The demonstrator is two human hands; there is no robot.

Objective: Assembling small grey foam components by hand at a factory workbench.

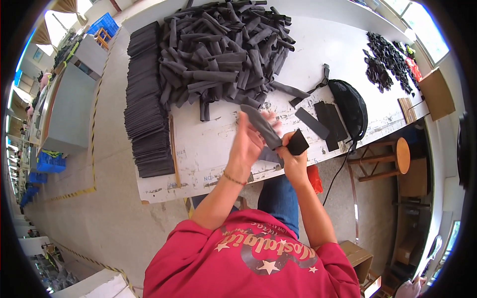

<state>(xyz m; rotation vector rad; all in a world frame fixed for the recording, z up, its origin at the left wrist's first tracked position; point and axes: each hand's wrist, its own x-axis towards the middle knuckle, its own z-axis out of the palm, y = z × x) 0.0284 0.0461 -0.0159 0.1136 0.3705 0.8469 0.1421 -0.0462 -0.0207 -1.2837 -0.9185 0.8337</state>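
Observation:
A dark grey fabric strip [265, 130], folded or tube-like, slants between my two hands above the table's front edge. My right hand [294, 161] is closed on its lower end, thumb on top, and a flat black piece [298, 143] sticks out of the same grip. Behind the strip, my left hand [246, 145] has its fingers stretched and apart, slightly blurred; the cloth lies across them. Below the hands a grey flat piece [269, 155] rests on the table, partly covered. To the right lie more flat dark strips [328, 121], beside a black rounded pouch-like object [348, 107].
A big heap of rolled dark fabric pieces [223, 54] covers the back of the white table [208, 144]. Along its left edge runs a long stack of flat strips [144, 104]. Small black pieces [382, 64] lie far right. A wooden stool [401, 155] stands right; a dark cord hangs nearby.

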